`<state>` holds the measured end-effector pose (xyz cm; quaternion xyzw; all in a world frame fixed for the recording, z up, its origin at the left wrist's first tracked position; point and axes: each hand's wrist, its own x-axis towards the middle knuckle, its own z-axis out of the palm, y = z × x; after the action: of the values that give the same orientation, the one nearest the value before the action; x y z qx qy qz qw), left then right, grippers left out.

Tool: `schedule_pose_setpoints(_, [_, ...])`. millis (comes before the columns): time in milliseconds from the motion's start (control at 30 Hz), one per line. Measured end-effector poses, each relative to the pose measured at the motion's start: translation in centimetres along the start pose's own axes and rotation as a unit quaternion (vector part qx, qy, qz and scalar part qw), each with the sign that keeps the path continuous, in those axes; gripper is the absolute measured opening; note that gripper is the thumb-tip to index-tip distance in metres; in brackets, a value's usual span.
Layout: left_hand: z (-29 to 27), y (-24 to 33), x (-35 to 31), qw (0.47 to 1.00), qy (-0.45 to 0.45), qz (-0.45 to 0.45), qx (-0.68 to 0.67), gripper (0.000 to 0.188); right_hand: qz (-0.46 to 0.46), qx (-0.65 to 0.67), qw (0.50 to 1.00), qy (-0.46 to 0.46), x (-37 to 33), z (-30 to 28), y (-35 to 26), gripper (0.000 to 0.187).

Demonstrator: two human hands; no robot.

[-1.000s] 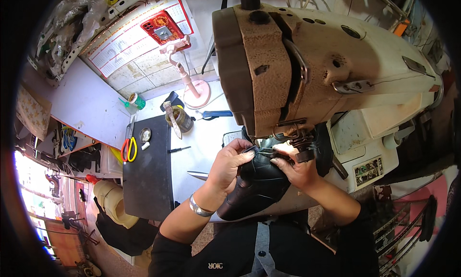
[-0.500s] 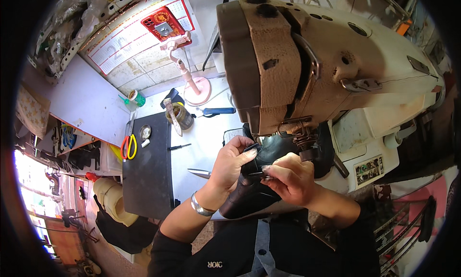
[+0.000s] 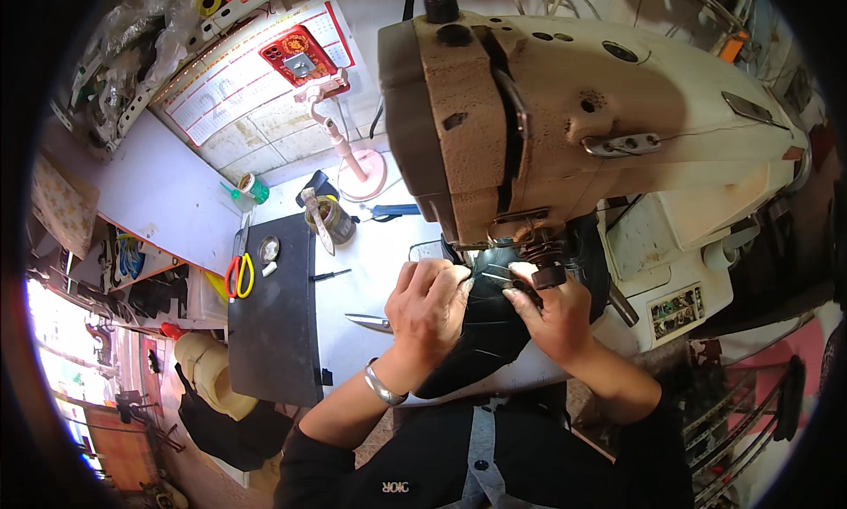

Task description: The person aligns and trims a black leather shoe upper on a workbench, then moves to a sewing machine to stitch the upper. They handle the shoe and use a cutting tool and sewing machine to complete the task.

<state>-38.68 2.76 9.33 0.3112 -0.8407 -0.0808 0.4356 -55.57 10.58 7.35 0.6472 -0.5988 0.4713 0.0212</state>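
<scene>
A large sewing machine (image 3: 565,112), brown and cream, overhangs the work. Beneath its needle area lies a black leather piece (image 3: 481,328), spreading toward me and round to the right. My left hand (image 3: 428,315), with a silver bangle at the wrist, is closed in a pinch at the leather beside the needle area; what its fingertips hold is too small to make out. My right hand (image 3: 556,315) is closed on a small two-pronged metal tool (image 3: 498,277), like thread snips or tweezers, its prongs apart and pointing left toward the left fingertips.
Left of my hands, a silver blade (image 3: 366,321) and a thin dark tool (image 3: 331,274) lie on the white table. Scissors with red and yellow handles (image 3: 239,275) rest on a black board (image 3: 275,333). Behind stand a brush-topped jar (image 3: 333,222) and a pink phone stand (image 3: 362,175).
Both hands have moved up toward the needle area. My right hand has turned, and its tool's prongs now show. The left fingers have rolled over, with the back of the hand showing.
</scene>
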Motion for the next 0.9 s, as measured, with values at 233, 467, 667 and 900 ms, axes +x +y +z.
schedule_pose_setpoints(233, [0.3, 0.3, 0.0, 1.0, 0.001, -0.021, -0.014, 0.018, -0.046, -0.035, 0.998, -0.009, 0.8, 0.0, -0.1, 0.024])
schedule_pose_setpoints(467, [0.7, 0.2, -0.1, 0.995, 0.008, -0.068, -0.075, 0.017, -0.036, -0.012, 0.999, -0.012, 1.0, 0.1, 0.0, 0.023])
schedule_pose_setpoints(667, [0.9, -0.4, -0.4, 0.982, 0.005, -0.133, -0.133, 0.014, -0.042, -0.002, 0.999, -0.024, 1.0, 0.1, 0.4, 0.024])
schedule_pose_setpoints(900, [0.7, -1.3, 0.2, 0.994, 0.074, -0.079, -0.011, 0.019, -0.04, 0.003, 0.999, -0.012, 1.1, 0.1, 0.5, 0.022])
